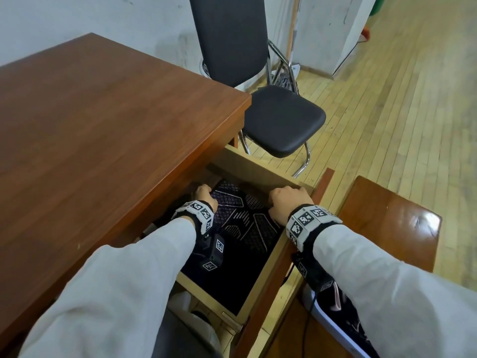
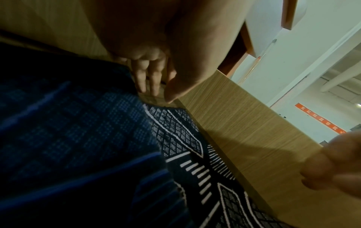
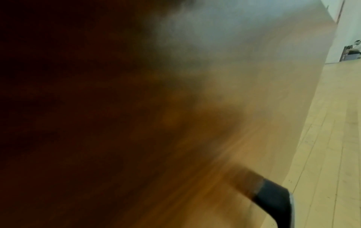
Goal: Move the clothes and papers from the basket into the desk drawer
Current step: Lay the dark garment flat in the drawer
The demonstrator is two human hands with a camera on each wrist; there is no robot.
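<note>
A dark cloth with a white geometric pattern lies spread in the open desk drawer. My left hand is at the drawer's far left corner. In the left wrist view its fingers point down, fairly straight, against the edge of the cloth by the light wood drawer wall. My right hand is at the far right of the drawer, knuckles up and fingers curled; it shows blurred in the left wrist view. Whether it holds cloth is hidden. No basket or papers are in view.
The brown desk top overhangs the drawer's left side. A black chair stands beyond the drawer, and a wooden stool is to the right. My shoe is on the plank floor. The right wrist view is mostly brown blur.
</note>
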